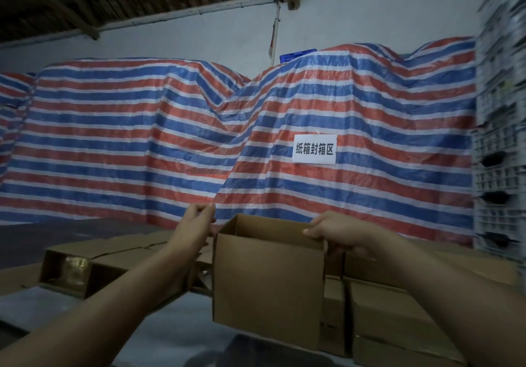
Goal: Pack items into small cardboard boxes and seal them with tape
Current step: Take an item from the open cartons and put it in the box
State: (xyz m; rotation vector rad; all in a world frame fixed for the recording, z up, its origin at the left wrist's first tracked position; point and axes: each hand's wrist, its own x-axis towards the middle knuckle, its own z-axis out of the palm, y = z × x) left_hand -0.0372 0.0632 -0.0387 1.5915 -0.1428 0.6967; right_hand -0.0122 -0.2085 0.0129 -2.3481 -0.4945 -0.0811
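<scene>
A small open cardboard box (267, 284) is held up in front of me, its open top facing away and upward. My right hand (338, 231) grips the box's upper right edge, fingers curled over the rim. My left hand (196, 221) is at the box's upper left rear corner with fingers curled; what it touches is hidden behind the box. The inside of the box is not visible.
Closed cardboard boxes (398, 318) are stacked at the lower right. A long carton (68, 272) with a taped end lies at the left on flattened cardboard. A red, white and blue striped tarp (142, 144) with a white sign (314, 150) covers piles behind. White crates (501, 138) stand at the right.
</scene>
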